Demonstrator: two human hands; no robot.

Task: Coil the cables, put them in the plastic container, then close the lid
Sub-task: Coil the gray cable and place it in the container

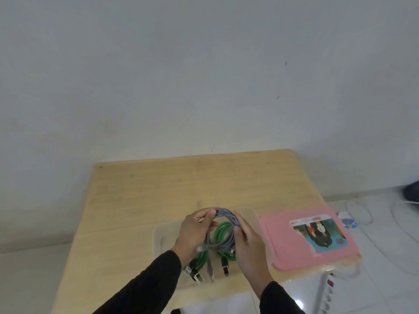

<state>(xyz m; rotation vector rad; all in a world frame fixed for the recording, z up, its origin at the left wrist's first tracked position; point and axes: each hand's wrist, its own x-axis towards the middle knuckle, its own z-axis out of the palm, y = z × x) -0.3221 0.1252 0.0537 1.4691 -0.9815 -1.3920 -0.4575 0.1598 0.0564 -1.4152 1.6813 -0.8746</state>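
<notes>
A coiled grey cable (224, 225) is held above the clear plastic container (163, 236) on the wooden table. My left hand (195, 232) grips the coil's left side and my right hand (249, 241) grips its right side. Under the coil, green cables (223, 231) with dark plugs lie inside the container. The pink lid (283, 243) with a picture label lies flat on the table to the right of the container.
The light wooden table (181, 186) stands against a pale wall. Past its right edge, white cords (362, 214), a white power strip (328, 288) and a dark object (411, 191) lie on the white tiled floor.
</notes>
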